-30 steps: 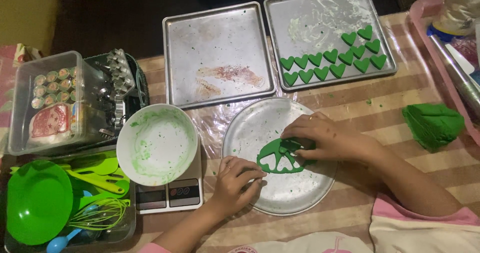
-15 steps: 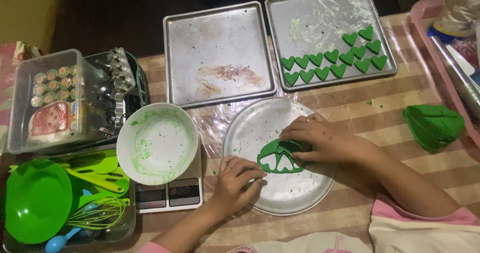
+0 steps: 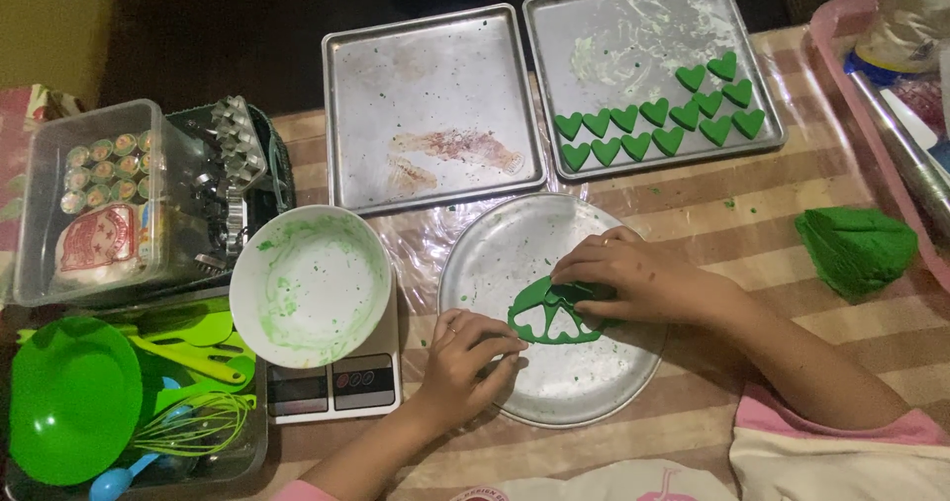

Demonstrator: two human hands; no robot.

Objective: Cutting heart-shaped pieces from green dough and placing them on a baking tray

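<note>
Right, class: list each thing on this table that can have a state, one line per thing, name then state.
Rolled green dough: on the round tray, heart-shaped holes cut out.
Right baking tray: holds rows of green hearts.
Left baking tray: no hearts, smeared.
White bowl: on the scale, scraped out, green residue.
Dough lump: uncut.
Left hand: resting on round tray.
Right hand: on the dough.

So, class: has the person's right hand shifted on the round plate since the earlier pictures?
Barely. The right hand stays on the green dough, at the same spot against the round plate's rim.
</note>
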